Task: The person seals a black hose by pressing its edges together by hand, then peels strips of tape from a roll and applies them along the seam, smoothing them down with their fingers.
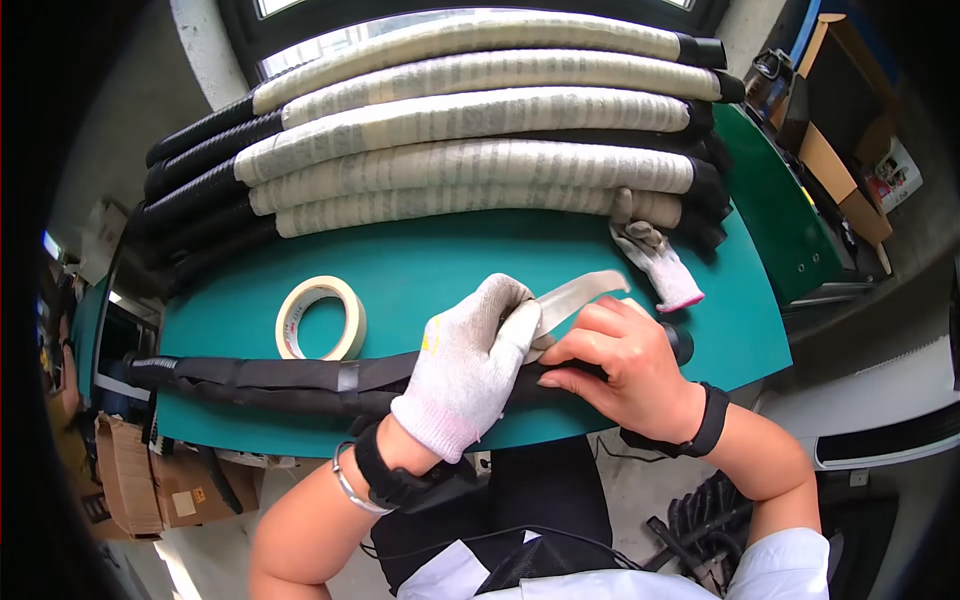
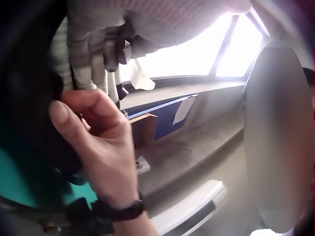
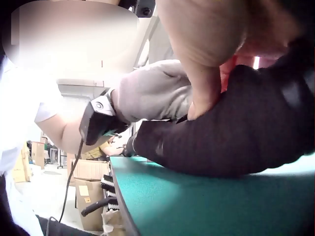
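Note:
A black fabric-wrapped hose (image 1: 300,387) lies along the near side of the green table. The left hand (image 1: 467,365), in a white glove, has its fingers curled at the hose and holds a pale tape strip (image 1: 580,298) whose loose end points up and right. Bare and just to the right, the right hand (image 1: 630,370) pinches the edge of the black wrap (image 3: 216,137) between thumb and fingers. In the left wrist view the gloved left hand (image 2: 113,29) is above the bare right hand (image 2: 106,142). The glove hides part of the wrap.
Behind the hands, several pale-wrapped hoses (image 1: 470,115) lie across the green table (image 1: 450,260). A masking tape roll (image 1: 352,318) stands left of the hands, and a loose white glove (image 1: 662,265) lies to the right. Cardboard boxes (image 1: 135,480) sit at the lower left.

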The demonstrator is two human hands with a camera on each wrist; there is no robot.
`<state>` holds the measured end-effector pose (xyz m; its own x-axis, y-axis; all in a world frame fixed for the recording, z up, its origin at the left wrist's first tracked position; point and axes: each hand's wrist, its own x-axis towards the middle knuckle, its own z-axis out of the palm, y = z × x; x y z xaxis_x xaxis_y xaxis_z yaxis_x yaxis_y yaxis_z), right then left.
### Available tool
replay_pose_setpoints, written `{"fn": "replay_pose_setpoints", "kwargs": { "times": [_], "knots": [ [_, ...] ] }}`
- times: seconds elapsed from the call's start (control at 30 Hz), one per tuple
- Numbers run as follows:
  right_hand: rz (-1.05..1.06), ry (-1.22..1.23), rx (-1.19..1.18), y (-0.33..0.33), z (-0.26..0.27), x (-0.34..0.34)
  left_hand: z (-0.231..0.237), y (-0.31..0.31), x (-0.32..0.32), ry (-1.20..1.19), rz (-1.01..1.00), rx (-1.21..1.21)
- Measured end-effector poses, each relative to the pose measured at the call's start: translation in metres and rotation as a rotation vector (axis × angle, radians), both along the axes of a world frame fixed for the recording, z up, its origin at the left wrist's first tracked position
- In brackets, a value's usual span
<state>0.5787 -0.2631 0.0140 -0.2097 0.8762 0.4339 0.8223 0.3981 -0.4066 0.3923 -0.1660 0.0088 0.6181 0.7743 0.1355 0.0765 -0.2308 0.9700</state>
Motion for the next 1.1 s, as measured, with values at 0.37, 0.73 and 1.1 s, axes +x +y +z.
{"fn": "replay_pose_setpoints", "kwargs": {
  "times": [0.37,0.73,1.1],
  "knots": [
    [-0.068,0.087,-0.118,-0.014,0.015,0.034,0.014,0.012,0.003,0.078,-0.114,-0.243],
    [-0.127,0.280,-0.332,-0.009,0.018,0.039,0.014,0.013,0.004,0.043,-0.069,-0.296],
    [-0.137,0.260,-0.310,-0.009,0.016,0.036,0.012,0.016,0.004,0.019,-0.076,-0.288]
  ]
}}
